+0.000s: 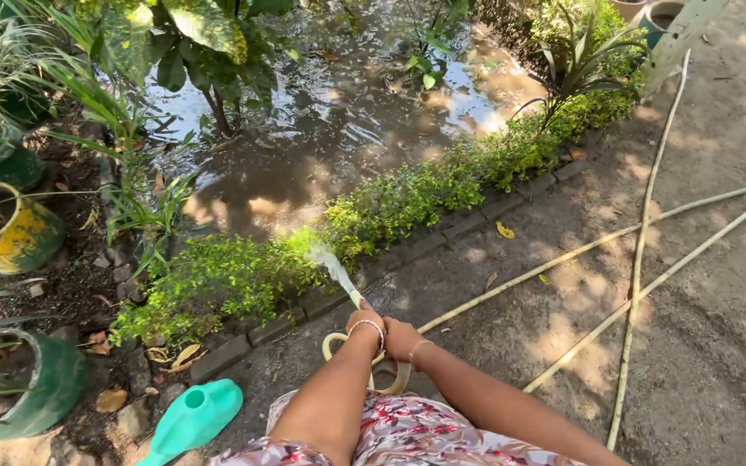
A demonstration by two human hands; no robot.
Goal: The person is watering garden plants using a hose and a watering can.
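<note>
My left hand (pixel 364 323), with a bracelet on the wrist, grips the end of a pale yellow hose (pixel 641 250). A jet of water (pixel 331 265) shoots from the hose end up and left into a low green hedge (pixel 218 278). Just behind and touching it, my right hand (pixel 402 338) is closed on the same hose. A loop of hose curls under both hands. My patterned clothing shows at the bottom edge.
Behind the hedge lies a flooded, muddy bed (pixel 330 129) with leafy plants. A brick edging (pixel 468 224) borders the dirt path, where hose lines cross on the right. A green watering can (pixel 196 416) lies at bottom left, near painted pots (pixel 12 235).
</note>
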